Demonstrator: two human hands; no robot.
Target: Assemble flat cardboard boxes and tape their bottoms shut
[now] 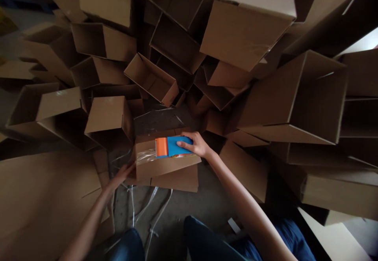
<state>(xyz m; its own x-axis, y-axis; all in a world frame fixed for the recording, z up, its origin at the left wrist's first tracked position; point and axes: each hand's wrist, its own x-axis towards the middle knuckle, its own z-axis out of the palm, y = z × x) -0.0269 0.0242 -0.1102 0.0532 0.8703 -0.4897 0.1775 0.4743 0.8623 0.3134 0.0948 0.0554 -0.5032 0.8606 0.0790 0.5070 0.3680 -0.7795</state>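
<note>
My right hand (193,144) is closed round a blue and orange tape dispenser (174,146), with the thumb lying along its top. The dispenser rests over the upper face of a small cardboard box (165,168). From its orange end, a strip of clear tape (146,155) runs left to the box's edge. My left hand (126,172) grips the box at its left end, its fingertips partly hidden there. Under the box, a cardboard flap (177,179) sticks out towards me.
Open cardboard boxes are heaped ahead and to the right, among them a large one (271,95). A big carton (44,202) stands at my left. White strapping (156,213) lies on the dark floor (203,198) in front of my knees.
</note>
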